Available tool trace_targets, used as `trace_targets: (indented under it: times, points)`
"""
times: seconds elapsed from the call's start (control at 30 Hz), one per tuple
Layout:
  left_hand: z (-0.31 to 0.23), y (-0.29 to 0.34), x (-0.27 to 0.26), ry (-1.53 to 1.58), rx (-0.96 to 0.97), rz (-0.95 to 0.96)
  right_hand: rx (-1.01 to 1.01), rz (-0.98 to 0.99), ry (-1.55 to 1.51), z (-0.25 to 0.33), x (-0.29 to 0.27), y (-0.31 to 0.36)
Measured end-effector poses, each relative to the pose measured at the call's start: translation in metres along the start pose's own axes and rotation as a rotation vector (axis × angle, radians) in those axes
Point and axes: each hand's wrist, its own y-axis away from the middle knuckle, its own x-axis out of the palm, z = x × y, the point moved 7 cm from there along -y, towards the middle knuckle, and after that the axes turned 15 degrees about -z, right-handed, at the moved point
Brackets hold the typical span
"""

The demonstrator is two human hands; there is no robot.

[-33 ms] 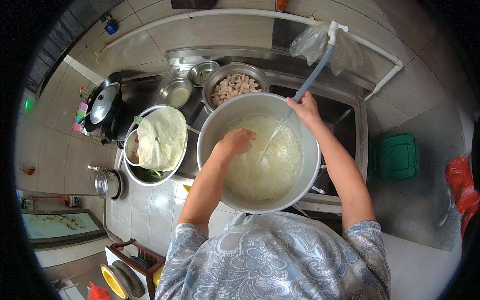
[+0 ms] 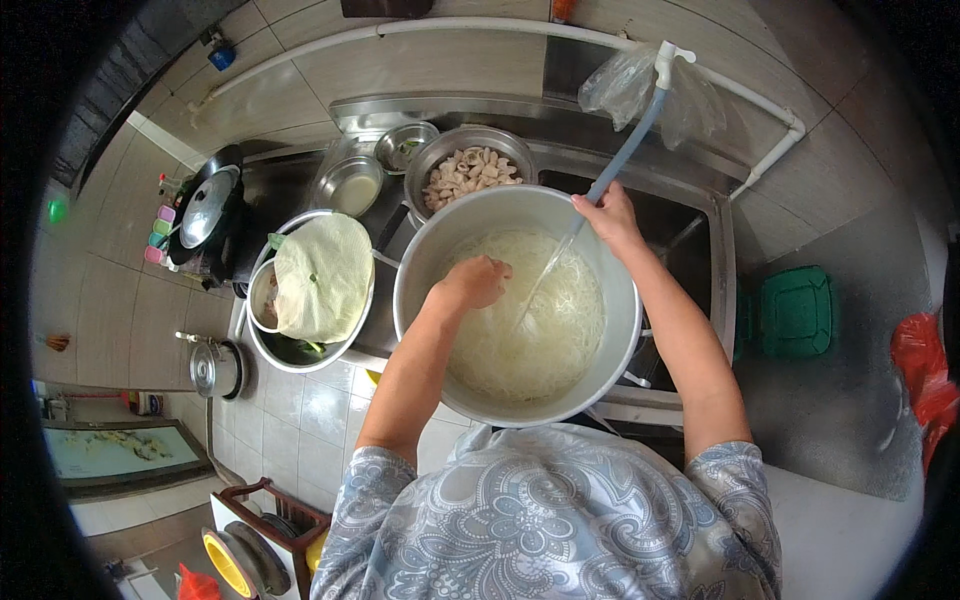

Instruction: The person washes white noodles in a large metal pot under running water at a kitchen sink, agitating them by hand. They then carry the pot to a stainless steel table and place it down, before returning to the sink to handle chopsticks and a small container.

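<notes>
In front of me stands a large aluminium pot [image 2: 618,310], with pale thin strands [image 2: 520,350] in cloudy water inside. My right hand [image 2: 610,218] grips the end of a grey-blue hose [image 2: 634,140] above the pot's far right rim. Water [image 2: 540,282] streams from the hose into the pot. Over the left part of the strands is my left hand [image 2: 480,282], its fingers curled in; whether anything is between them is hidden.
Behind the pot sits a metal bowl of pale meat pieces [image 2: 470,178]. Two smaller bowls, one with whitish liquid [image 2: 354,192], stand beside it. At left, a basin [image 2: 296,362] holds greens and a pale cloth [image 2: 325,275]. A green bin [image 2: 797,312] stands at right.
The water stream's lower end has shifted slightly to the left. My hands hold the same places.
</notes>
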Motion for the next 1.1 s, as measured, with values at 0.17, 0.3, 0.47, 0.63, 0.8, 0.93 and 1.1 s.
trace_targets:
  times: [0.17,0.3,0.47,0.63,0.8,0.93,1.1]
  points:
    - [0.002,-0.001,-0.001,0.014,-0.012,-0.018,-0.017,-0.036,0.001,-0.003,-0.001,-0.002]
    - [0.001,0.0,-0.004,-0.002,0.008,-0.027,-0.033,-0.055,0.046,-0.002,-0.001,-0.003]
    - [0.001,0.0,-0.004,0.003,-0.015,-0.019,-0.03,-0.051,0.11,-0.001,-0.002,-0.003]
    - [0.003,0.0,-0.005,-0.006,-0.01,-0.028,-0.019,-0.04,0.042,0.0,0.0,-0.001]
    - [0.002,-0.006,0.007,-0.116,0.015,0.049,-0.014,-0.039,0.091,0.001,-0.002,0.0]
    - [-0.018,0.006,0.022,-0.022,0.159,0.065,-0.01,-0.038,0.065,0.003,-0.002,0.001]
    - [-0.01,0.014,0.049,-0.302,0.139,0.334,-0.004,-0.035,0.049,0.001,-0.001,0.0]
